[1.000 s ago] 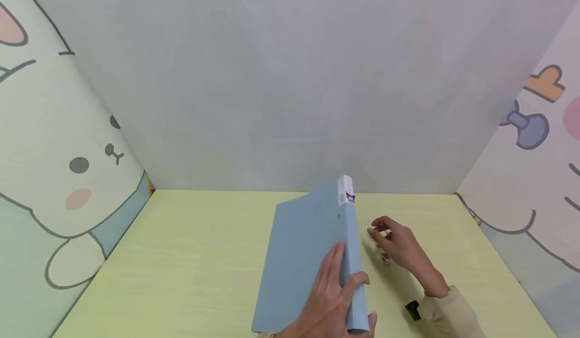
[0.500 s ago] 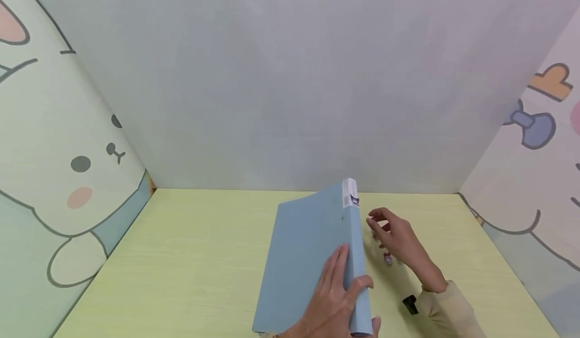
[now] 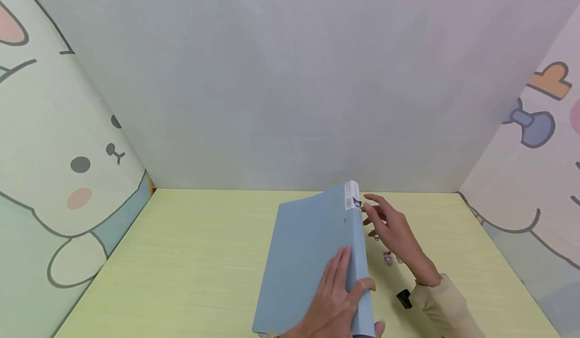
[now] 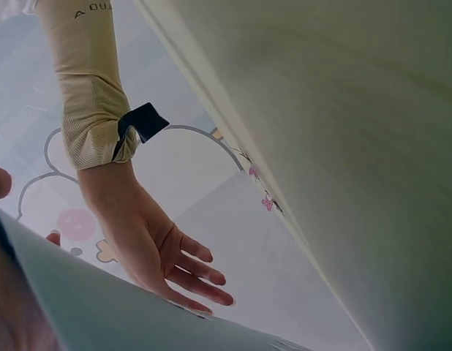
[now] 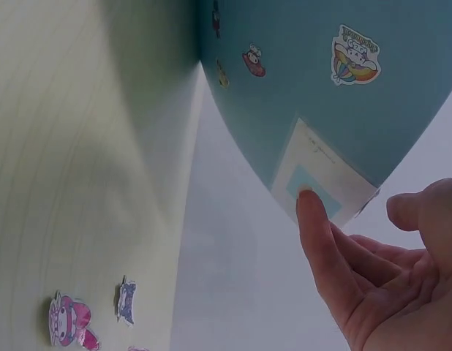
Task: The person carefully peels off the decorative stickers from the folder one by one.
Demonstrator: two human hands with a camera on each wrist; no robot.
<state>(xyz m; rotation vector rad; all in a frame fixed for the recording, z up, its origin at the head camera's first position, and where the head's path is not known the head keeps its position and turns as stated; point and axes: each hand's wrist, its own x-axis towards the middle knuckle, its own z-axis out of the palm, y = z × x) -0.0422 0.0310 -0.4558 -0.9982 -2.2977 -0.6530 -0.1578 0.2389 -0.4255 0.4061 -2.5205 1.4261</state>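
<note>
A blue folder [image 3: 310, 257] stands tilted on the table, with its spine up and a white label [image 3: 351, 196] at the spine's far end. My left hand [image 3: 333, 297] grips the near part of the spine, its fingers flat on the left cover and its thumb over the spine. Beside the label is my right hand [image 3: 396, 229], fingers loosely bent; in the right wrist view, a fingertip of that hand [image 5: 387, 285] touches or nearly touches the label [image 5: 325, 175]. Stickers such as a balloon sticker [image 5: 355, 56] show on the folder's right-hand cover.
Several small stickers lie on the table right of the folder, among them a pink one [image 5: 69, 322] and a purple one [image 3: 387, 258]. The pale yellow table [image 3: 181, 257] has a grey wall [image 3: 272, 76] behind it and cartoon-printed panels [image 3: 59, 141] at both sides.
My right hand has moved away from the table stickers, up and slightly left to the far end of the spine. The folder's spine has shifted a little to the right, with my left hand still on it.
</note>
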